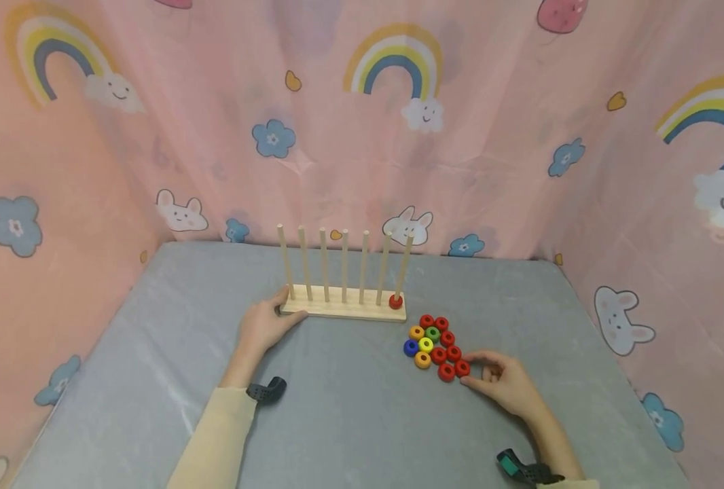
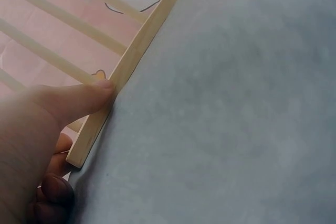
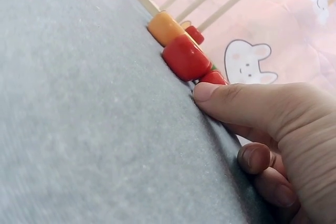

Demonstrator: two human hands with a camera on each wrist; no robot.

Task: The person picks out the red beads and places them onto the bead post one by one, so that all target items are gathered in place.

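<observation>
A wooden peg rack (image 1: 344, 311) with several upright pegs stands toward the back of the table. My left hand (image 1: 264, 324) grips its left end, the thumb (image 2: 86, 100) along the front edge of the base and the other fingers around the end. One red ring (image 1: 395, 302) sits at the bottom of the rightmost peg. To the right of the rack lies a loose cluster of rings. At its near right edge my right hand (image 1: 509, 386) pinches a red bead ring (image 1: 462, 367) between thumb and index finger; in the right wrist view the thumb partly hides it.
The cluster has more red rings (image 1: 439, 355), two orange rings (image 1: 422, 360), a yellow ring (image 1: 426, 345), a green ring (image 1: 432, 333) and a blue ring (image 1: 411, 348). Grey cloth (image 1: 350, 407) covers the table. A pink patterned curtain (image 1: 490, 136) hangs behind and at both sides.
</observation>
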